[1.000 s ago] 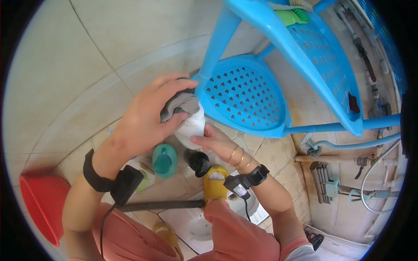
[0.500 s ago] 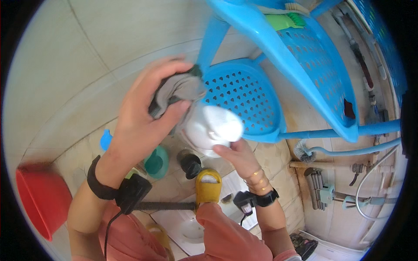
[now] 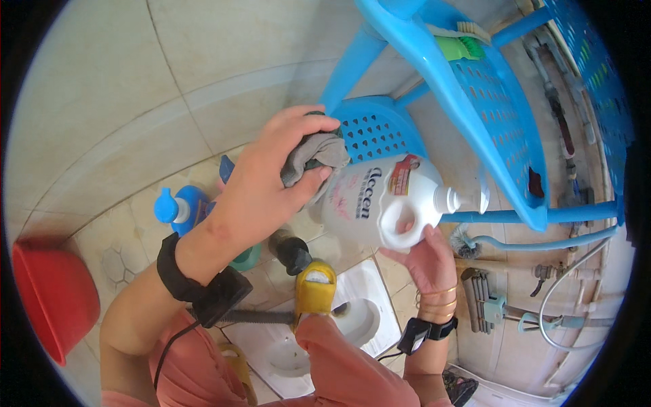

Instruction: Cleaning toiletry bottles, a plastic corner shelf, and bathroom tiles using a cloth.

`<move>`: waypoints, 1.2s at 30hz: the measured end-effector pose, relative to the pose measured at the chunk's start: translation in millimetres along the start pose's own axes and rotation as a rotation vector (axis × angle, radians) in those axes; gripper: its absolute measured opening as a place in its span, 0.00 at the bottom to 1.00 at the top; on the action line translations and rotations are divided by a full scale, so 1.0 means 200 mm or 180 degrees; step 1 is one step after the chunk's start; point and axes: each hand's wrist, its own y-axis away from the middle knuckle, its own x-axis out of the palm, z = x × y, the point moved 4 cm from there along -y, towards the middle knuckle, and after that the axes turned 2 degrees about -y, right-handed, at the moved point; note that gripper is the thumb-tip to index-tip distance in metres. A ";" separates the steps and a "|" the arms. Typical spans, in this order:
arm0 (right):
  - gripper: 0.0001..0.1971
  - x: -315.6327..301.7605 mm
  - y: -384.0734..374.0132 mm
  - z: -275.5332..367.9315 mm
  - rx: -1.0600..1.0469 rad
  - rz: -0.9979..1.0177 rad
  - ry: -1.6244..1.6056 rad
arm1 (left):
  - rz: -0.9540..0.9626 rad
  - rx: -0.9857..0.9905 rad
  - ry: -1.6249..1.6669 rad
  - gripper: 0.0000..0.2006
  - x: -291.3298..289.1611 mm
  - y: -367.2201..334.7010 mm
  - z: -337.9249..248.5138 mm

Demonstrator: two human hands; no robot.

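Observation:
My left hand [image 3: 274,159] is closed around a crumpled grey cloth [image 3: 317,154], held at the bottom end of a large white pump bottle [image 3: 373,193]. The bottle lies tilted on its side in the air, its pump head toward the right and its printed label facing up. My right hand [image 3: 428,263] grips it from beneath near the moulded handle hole, and a fingertip shows through the hole. The underside of the bottle and some right fingers are hidden.
A blue plastic rack [image 3: 441,74] stands close ahead, with a green brush [image 3: 458,47] on its upper shelf. A blue pump bottle [image 3: 182,209] and a red basin [image 3: 54,305] are at left. Below are a squat toilet [image 3: 386,315] and my yellow slipper [image 3: 315,292].
The white bottle has swung from a blurred, end-on pose to lying sideways, its pump now toward the right. Both hands have shifted to the right, and the cloth stays in my left hand.

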 end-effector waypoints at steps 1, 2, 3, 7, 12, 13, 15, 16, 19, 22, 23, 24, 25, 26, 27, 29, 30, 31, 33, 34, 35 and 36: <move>0.22 -0.02 -0.02 0.03 -0.0053 -0.0041 0.0051 | 0.0006 0.0004 0.0029 0.21 0.00 0.00 0.00; 0.21 -0.06 -0.05 0.04 -0.0119 -0.0064 0.0113 | 0.0027 0.0036 -0.0037 0.21 0.00 -0.01 0.00; 0.20 -0.09 -0.09 0.06 -0.0155 -0.0143 0.0136 | 0.0046 0.0068 -0.0106 0.21 0.00 0.00 0.00; 0.18 -0.18 -0.23 0.13 -0.0253 -0.0506 0.0268 | 0.0077 -0.0012 -0.0169 0.21 0.00 0.01 0.03; 0.18 -0.20 -0.37 0.21 -0.0261 -0.0722 0.0568 | 0.0047 -0.0142 -0.0059 0.21 -0.02 0.03 0.06; 0.18 -0.22 -0.40 0.21 -0.0256 -0.0734 0.0573 | 0.0052 -0.0149 -0.0049 0.21 -0.02 0.03 0.06; 0.18 -0.26 -0.43 0.19 -0.0178 -0.0823 0.0663 | 0.0091 -0.0199 0.0015 0.20 -0.01 0.02 0.08; 0.18 -0.27 -0.44 0.18 -0.0168 -0.0820 0.0662 | 0.0090 -0.0208 0.0011 0.20 -0.02 0.02 0.08; 0.17 -0.29 -0.46 0.15 -0.0111 -0.0967 0.0702 | 0.0090 -0.0199 -0.0034 0.20 -0.03 0.02 0.10; 0.18 -0.31 -0.45 0.15 -0.0191 -0.0915 0.0726 | 0.0108 -0.0229 0.0032 0.20 -0.05 0.02 0.11; 0.18 -0.32 -0.44 0.17 -0.0354 -0.0827 0.0775 | 0.0107 -0.0236 0.0038 0.20 -0.05 0.01 0.11; 0.19 -0.32 -0.43 0.18 -0.0519 -0.0738 0.0824 | 0.0106 -0.0241 0.0045 0.20 -0.05 0.01 0.10; 0.19 -0.30 -0.43 0.16 -0.0495 -0.0729 0.0813 | 0.0106 -0.0262 0.0028 0.20 -0.05 0.00 0.11; 0.20 -0.28 -0.40 0.16 -0.0806 -0.1164 0.1127 | 0.0075 -0.0209 -0.0039 0.20 -0.04 0.00 0.11; 0.20 -0.27 -0.36 0.15 -0.1120 -0.1598 0.1443 | 0.0044 -0.0155 -0.0105 0.20 -0.04 0.01 0.11; 0.21 -0.22 -0.29 0.10 -0.2016 -0.1765 0.2295 | 0.0047 -0.0140 -0.0107 0.19 -0.03 0.01 0.13; 0.22 -0.15 -0.22 0.07 -0.2937 -0.1892 0.3145 | 0.0044 -0.0108 -0.0110 0.19 -0.03 0.01 0.13; 0.21 -0.06 -0.18 0.00 -0.2677 -0.1456 0.3524 | 0.0048 -0.0123 -0.0133 0.19 -0.04 0.01 0.14; 0.19 0.10 -0.12 -0.14 -0.2036 -0.0319 0.4126 | 0.0054 -0.0040 -0.0139 0.19 -0.04 0.01 0.12; 0.17 0.15 -0.12 -0.23 -0.1606 0.0419 0.4265 | 0.0065 -0.0042 -0.0137 0.19 -0.04 0.01 0.12; 0.15 0.19 -0.13 -0.29 -0.1331 0.0515 0.3930 | 0.0062 -0.0110 -0.0052 0.19 -0.04 0.02 0.13; 0.14 0.21 -0.14 -0.34 -0.1060 0.0607 0.3588 | 0.0061 -0.0179 0.0032 0.19 -0.04 0.02 0.14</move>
